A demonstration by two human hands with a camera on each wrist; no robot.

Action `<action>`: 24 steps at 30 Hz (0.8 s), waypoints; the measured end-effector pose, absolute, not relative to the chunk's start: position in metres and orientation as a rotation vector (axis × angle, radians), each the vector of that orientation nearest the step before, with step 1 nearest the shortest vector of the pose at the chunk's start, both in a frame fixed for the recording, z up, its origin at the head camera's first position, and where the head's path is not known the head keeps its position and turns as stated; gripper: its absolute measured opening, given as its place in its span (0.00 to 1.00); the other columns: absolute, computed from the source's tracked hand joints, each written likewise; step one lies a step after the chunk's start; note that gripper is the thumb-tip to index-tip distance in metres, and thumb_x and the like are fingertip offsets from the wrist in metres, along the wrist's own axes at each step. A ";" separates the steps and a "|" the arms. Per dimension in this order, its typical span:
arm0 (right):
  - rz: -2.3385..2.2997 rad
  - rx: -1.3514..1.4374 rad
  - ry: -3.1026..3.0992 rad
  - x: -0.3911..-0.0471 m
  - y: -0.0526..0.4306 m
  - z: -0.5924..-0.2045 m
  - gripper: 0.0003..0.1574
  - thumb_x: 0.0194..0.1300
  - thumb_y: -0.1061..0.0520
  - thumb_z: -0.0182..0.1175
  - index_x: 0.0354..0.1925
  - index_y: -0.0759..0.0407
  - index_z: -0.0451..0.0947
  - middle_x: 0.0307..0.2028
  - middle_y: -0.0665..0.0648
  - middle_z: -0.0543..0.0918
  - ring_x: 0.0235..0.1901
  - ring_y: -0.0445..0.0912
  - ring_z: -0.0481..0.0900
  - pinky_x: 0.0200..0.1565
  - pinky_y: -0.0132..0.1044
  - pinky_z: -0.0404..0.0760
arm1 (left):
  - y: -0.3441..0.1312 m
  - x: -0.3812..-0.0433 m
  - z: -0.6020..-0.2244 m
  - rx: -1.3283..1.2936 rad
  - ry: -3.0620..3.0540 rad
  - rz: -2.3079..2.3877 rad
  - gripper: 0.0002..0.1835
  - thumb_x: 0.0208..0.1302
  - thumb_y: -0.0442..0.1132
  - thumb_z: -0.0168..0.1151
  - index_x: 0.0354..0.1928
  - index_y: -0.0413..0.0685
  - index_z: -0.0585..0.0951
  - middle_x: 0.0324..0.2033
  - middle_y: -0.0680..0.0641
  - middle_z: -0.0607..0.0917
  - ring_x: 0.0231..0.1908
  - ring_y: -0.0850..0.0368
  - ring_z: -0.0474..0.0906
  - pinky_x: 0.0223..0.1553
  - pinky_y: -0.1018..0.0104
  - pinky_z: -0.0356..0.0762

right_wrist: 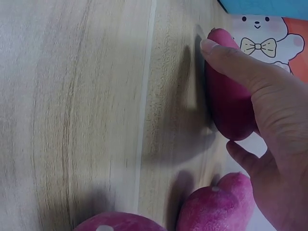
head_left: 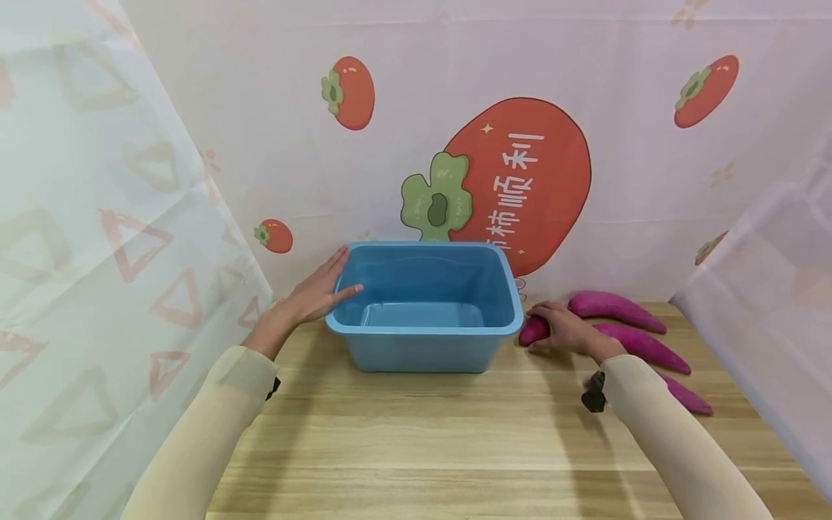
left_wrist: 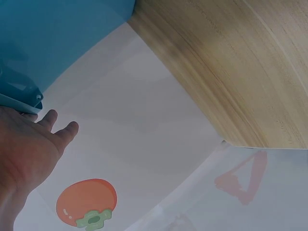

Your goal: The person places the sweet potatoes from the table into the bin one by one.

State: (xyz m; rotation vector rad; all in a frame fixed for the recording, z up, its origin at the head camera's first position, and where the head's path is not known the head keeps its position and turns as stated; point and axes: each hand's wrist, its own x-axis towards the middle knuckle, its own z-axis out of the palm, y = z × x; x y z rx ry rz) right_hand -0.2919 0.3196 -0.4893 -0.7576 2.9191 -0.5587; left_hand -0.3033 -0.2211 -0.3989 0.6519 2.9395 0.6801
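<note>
A blue plastic basin (head_left: 419,352) stands on the table against the back sheet. My left hand (head_left: 313,296) rests on its left rim, thumb over the edge and fingers straight along the outside. In the left wrist view, those fingers (left_wrist: 71,131) are spread beneath the rim. Just right of the basin, my right hand (head_left: 567,328) grips a purple sweet potato (right_wrist: 228,103). Its thumb lies across the skin; the other fingers are mostly hidden behind. The sweet potato is low by the tabletop; whether it touches the wood I cannot tell.
Three more purple sweet potatoes lie at the right: a far one (head_left: 617,309), a middle one (head_left: 643,347) and a near one (head_left: 685,395), partly behind my right forearm. Printed sheets wall the wooden table (head_left: 416,448) at the back and both sides.
</note>
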 end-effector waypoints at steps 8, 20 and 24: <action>-0.553 -0.776 2.902 -0.291 0.323 -0.493 0.43 0.57 0.50 0.82 0.64 0.71 0.78 0.61 0.73 0.79 0.61 0.69 0.75 0.60 0.65 0.80 | -0.222 -0.303 -0.400 0.649 2.942 0.686 0.52 0.77 0.66 0.48 0.86 0.45 0.39 0.86 0.44 0.38 0.84 0.37 0.38 0.77 0.29 0.49; -0.576 -0.818 2.890 -0.290 0.325 -0.497 0.40 0.57 0.51 0.82 0.61 0.69 0.81 0.57 0.70 0.81 0.57 0.66 0.78 0.57 0.62 0.81 | -0.222 -0.302 -0.401 0.648 2.945 0.683 0.52 0.77 0.67 0.47 0.86 0.47 0.38 0.86 0.45 0.38 0.84 0.38 0.38 0.77 0.30 0.49; -0.578 -0.855 2.896 -0.289 0.325 -0.497 0.38 0.56 0.52 0.83 0.59 0.68 0.82 0.55 0.69 0.82 0.56 0.66 0.79 0.56 0.63 0.80 | -0.222 -0.302 -0.401 0.646 2.946 0.679 0.52 0.77 0.67 0.47 0.86 0.46 0.38 0.86 0.45 0.38 0.84 0.38 0.38 0.78 0.30 0.49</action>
